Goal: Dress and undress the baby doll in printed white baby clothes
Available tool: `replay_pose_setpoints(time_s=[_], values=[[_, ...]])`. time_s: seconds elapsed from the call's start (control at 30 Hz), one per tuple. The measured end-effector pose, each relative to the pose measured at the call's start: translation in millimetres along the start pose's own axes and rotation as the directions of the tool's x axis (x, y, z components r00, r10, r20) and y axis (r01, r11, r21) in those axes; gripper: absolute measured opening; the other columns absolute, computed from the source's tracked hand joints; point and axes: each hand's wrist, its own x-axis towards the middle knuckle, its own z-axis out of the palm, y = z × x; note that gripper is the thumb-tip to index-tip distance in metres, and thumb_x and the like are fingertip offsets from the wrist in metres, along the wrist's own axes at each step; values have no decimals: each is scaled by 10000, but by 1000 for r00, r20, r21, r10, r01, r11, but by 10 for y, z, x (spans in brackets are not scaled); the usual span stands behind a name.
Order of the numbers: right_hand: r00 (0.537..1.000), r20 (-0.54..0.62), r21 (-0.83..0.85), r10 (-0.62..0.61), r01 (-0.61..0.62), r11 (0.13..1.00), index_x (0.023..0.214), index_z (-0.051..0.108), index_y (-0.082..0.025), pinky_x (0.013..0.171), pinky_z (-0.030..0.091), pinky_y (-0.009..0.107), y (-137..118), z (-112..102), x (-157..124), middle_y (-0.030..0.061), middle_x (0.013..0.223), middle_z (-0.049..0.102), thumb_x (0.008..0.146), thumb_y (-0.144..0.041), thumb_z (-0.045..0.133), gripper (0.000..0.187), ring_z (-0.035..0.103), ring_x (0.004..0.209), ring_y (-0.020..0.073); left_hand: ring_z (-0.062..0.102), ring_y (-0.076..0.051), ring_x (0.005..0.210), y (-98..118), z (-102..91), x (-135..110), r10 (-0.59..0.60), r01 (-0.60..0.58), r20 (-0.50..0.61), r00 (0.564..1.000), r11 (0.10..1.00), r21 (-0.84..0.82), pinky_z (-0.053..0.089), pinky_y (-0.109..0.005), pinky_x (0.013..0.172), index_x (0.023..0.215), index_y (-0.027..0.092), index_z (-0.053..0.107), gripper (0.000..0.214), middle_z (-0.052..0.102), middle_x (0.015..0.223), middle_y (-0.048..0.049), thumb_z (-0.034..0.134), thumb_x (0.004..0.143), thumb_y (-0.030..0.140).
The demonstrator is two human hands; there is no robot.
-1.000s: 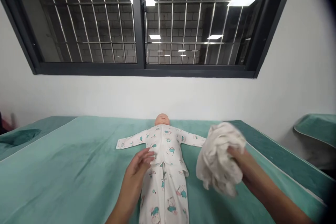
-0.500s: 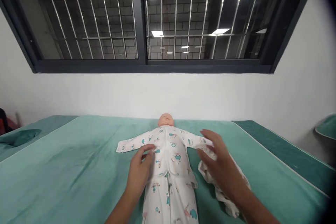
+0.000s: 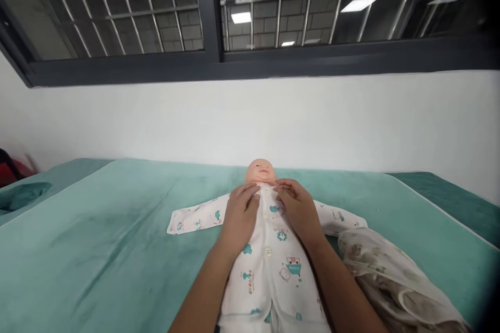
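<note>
A baby doll (image 3: 261,171) lies on its back, dressed in a white long-sleeved baby shirt (image 3: 269,270) with teal and red prints and a buttoned front. My left hand (image 3: 240,213) is at the left side of the shirt's collar, fingers and thumb closed on the cloth near the neck. At the other side of the collar, my right hand (image 3: 299,208) pinches the fabric just under the doll's chin. Both sleeves spread outward. White trousers show below the shirt hem at the bottom edge.
A teal sheet (image 3: 117,239) with a crease covers the bed. At the lower right a crumpled pale, thin cloth (image 3: 390,276) lies beside my right forearm. A white wall (image 3: 234,119) and a barred window (image 3: 211,10) stand behind. A red and black item (image 3: 11,169) is at the far left.
Both hands have moved up from beside the doll's torso and arm to the shirt's collar and closed there. The view has tilted down and come nearer the doll.
</note>
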Motion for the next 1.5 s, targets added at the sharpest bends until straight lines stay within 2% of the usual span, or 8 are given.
replay_pose_setpoints(time_s=[0.1,0.3,0.4,0.57,0.87,1.1,1.33,1.5], values=[[999,34,-184,12,-6,983,1033,668,-274,600,400,282,-54,-19,-16,-62,628,545,826,-312,522,256,463,580,123,488,-176,1277,19,-14,-18,-32,32,26,999,999,-13,345,-366,1139,1201,264,656,332,593,1331,-19,416,974,294],[996,77,-282,-43,63,957,1075,670,-256,728,456,335,-113,-1,12,-5,981,670,817,-302,488,318,515,688,134,491,-171,1283,80,-36,6,-17,17,55,998,1000,-14,342,-345,1136,1201,298,664,346,597,1321,0,406,971,273],[991,106,-273,-87,113,955,1066,669,-247,735,466,337,-77,-30,60,6,1026,663,823,-313,477,317,519,715,140,484,-186,1290,96,-39,21,-6,6,69,998,1000,-3,346,-357,1130,1207,309,666,370,600,1321,0,405,955,241],[981,185,-225,-49,91,970,1051,676,-241,602,441,285,-48,-61,120,6,922,638,835,-332,478,306,499,676,136,475,-190,1297,92,-55,37,-9,9,91,996,1000,-9,350,-356,1123,1211,330,667,387,605,1317,15,419,936,217],[983,153,-104,-102,119,987,1018,651,-237,626,414,278,-16,-30,91,-24,845,640,869,-321,506,224,501,668,121,463,-165,1324,50,-86,-19,-4,9,112,994,999,-42,315,-337,1156,1265,328,632,367,568,1386,26,402,982,293],[972,186,-118,-143,167,979,1026,650,-237,578,407,254,19,-59,93,-17,838,646,881,-339,500,232,502,664,121,439,-167,1353,20,-70,-31,-10,18,109,994,997,-70,292,-329,1173,1272,334,626,370,546,1415,32,394,984,321],[974,194,-32,-113,122,992,1016,647,-238,529,391,234,35,-66,102,-21,772,611,867,-361,537,222,496,634,116,450,-171,1346,19,-64,-29,-38,48,101,994,993,-104,297,-324,1168,1258,324,632,357,555,1408,30,420,972,333],[972,179,5,-154,156,988,1006,651,-217,597,427,248,29,-57,106,-14,831,634,854,-339,560,215,516,671,113,465,-165,1334,23,-64,-33,-33,42,78,996,992,-119,310,-325,1161,1240,328,643,341,568,1394,36,433,971,331]])
